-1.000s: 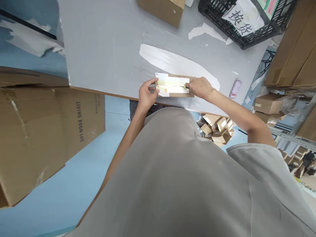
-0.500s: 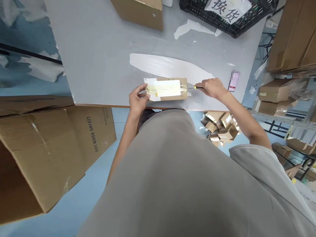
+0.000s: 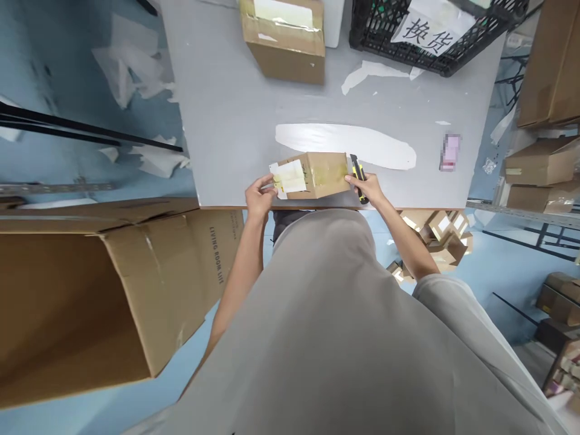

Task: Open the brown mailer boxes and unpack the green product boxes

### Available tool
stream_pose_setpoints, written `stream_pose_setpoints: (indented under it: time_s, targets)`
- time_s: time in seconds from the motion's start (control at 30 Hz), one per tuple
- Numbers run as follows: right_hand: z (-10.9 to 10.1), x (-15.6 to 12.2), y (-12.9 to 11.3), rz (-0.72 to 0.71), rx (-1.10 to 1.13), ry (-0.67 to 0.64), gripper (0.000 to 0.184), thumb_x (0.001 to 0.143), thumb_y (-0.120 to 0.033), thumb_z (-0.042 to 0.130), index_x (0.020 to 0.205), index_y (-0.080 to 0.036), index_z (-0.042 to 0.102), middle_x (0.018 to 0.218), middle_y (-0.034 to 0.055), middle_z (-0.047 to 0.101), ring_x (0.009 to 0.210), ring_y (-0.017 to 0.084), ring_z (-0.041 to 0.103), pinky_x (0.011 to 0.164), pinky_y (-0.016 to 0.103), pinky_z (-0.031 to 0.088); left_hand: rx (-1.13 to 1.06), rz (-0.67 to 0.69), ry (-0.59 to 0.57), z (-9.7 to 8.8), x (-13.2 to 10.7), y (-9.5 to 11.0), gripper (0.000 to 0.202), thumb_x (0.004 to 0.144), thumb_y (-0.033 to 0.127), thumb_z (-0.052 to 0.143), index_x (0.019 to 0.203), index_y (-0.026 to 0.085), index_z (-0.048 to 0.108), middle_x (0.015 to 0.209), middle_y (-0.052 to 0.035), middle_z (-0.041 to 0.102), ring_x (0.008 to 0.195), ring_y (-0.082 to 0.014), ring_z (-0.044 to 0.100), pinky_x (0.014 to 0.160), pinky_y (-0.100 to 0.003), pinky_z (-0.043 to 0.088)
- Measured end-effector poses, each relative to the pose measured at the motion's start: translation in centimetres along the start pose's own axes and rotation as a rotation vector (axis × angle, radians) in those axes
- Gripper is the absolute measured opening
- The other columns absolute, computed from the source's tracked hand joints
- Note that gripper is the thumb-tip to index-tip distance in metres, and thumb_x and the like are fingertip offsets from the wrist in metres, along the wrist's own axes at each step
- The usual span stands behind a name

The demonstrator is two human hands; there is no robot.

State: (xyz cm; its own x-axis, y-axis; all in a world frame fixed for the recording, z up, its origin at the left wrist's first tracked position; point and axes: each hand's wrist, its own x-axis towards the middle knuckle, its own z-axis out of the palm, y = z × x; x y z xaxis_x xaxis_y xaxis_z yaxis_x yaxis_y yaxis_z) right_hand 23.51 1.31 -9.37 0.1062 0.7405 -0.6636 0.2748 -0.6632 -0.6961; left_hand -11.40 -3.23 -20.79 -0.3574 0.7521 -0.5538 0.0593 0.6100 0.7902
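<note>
A small brown cardboard box (image 3: 317,175) with a white label and yellowish tape lies near the front edge of the grey table (image 3: 226,121). My left hand (image 3: 259,194) grips the box's left end at the label, fingers curled. My right hand (image 3: 368,187) is at the box's right end and holds a yellow-and-black utility knife (image 3: 357,175), its fingertips touching the box.
A larger taped box (image 3: 285,39) and a black plastic crate (image 3: 430,33) with a paper sign stand at the table's far side. A big open carton (image 3: 99,284) sits on the blue floor to the left. Small boxes (image 3: 435,232) lie under the table's right, shelves at right.
The knife has left the box's taped seam and come to rest against the box's right end. The box has been tipped up from lying flat. The camera view has shifted.
</note>
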Motion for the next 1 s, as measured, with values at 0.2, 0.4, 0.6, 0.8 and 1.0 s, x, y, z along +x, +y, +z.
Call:
stream_pose_setpoints:
  time_s: [0.2,0.4,0.6,0.8,1.0]
  targets:
    - [-0.9,-0.9,-2.7,-0.117,-0.018,0.067,0.063,0.066,-0.069,0.112,0.086,-0.020,0.079,0.070,-0.0030,0.071,0.058,0.012,0.059,0.051,0.025,0.051,0.041,-0.036,-0.252,3.1,0.6,0.7,0.064,0.068,0.017,0.096,0.130,0.017,0.082,0.135,-0.0172,0.086,0.124,-0.0364,0.084,0.119,-0.060,0.069]
    - [-1.1,-0.5,-5.2,-0.226,-0.265,0.091,0.061,0.078,-0.074,0.104,0.093,-0.020,0.080,0.080,0.0016,0.076,0.069,0.018,0.069,0.062,0.031,0.061,0.026,0.139,-0.375,4.8,0.3,2.2,0.066,0.084,0.049,0.103,0.141,0.022,0.081,0.143,-0.0177,0.084,0.136,-0.0364,0.080,0.125,-0.059,0.065]
    - [-0.1,-3.9,-6.0,-0.388,-0.597,0.134,0.062,0.104,-0.081,0.075,0.115,-0.021,0.080,0.098,0.0073,0.082,0.100,0.032,0.082,0.089,0.038,0.064,-0.041,0.436,-0.200,2.3,-0.4,6.9,0.055,0.100,0.074,0.087,0.130,0.028,0.085,0.136,-0.0098,0.086,0.131,-0.0314,0.083,0.113,-0.045,0.071]
    - [2.4,-7.9,-5.8,-0.458,-0.724,-0.009,0.056,0.119,-0.069,0.053,0.151,-0.025,0.068,0.119,0.0105,0.087,0.106,0.034,0.083,0.099,0.044,0.064,0.023,0.485,-0.250,2.1,-0.1,11.0,0.032,0.095,0.057,0.095,0.105,0.028,0.086,0.119,-0.0057,0.089,0.105,-0.0257,0.085,0.097,-0.040,0.075]
    - [5.4,-9.8,-7.4,-0.430,-0.807,-0.145,0.058,0.124,-0.057,0.050,0.170,-0.026,0.063,0.121,0.0126,0.091,0.112,0.038,0.088,0.106,0.046,0.066,0.125,0.497,-0.273,1.3,0.1,12.1,0.013,0.095,0.029,0.091,0.106,0.024,0.090,0.113,-0.0028,0.091,0.094,-0.0203,0.082,0.090,-0.039,0.072]
